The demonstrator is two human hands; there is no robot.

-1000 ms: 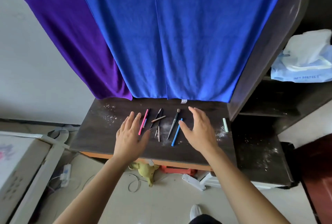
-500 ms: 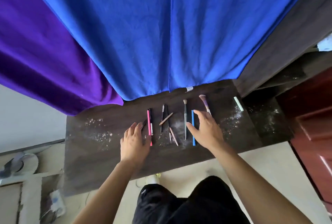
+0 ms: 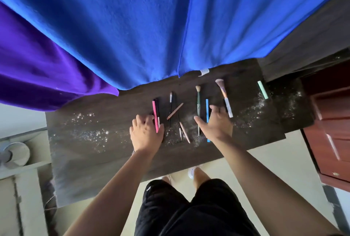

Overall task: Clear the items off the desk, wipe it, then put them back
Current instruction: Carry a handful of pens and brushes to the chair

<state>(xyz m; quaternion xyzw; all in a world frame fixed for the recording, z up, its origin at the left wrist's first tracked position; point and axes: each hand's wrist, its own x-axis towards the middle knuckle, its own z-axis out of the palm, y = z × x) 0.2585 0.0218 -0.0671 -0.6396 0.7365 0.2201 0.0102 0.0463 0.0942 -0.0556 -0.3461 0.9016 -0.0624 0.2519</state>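
Observation:
A dark wooden desk [image 3: 91, 152] dusted with white powder holds a row of slim items: a pink pen [image 3: 155, 115], a thin black brush [image 3: 170, 103], a tan pencil [image 3: 175, 111], a green-handled brush [image 3: 198, 103], a blue pen [image 3: 207, 107], a white-handled fluffy brush [image 3: 224, 97] and a mint stick [image 3: 262, 89] at the far right. My left hand [image 3: 145, 133] rests open beside the pink pen, fingers touching its lower end. My right hand [image 3: 215, 122] hovers open over the blue pen's lower half, holding nothing.
A blue cloth [image 3: 170, 27] and a purple cloth [image 3: 47, 75] hang over the desk's back edge. A red-brown cabinet [image 3: 329, 131] stands at the right. A white fan [image 3: 15, 154] sits on the floor at left. My legs are below the desk's front edge.
The camera has moved closer and tilted down over the desk. Both hands have slid forward onto the row of items; nothing has been picked up.

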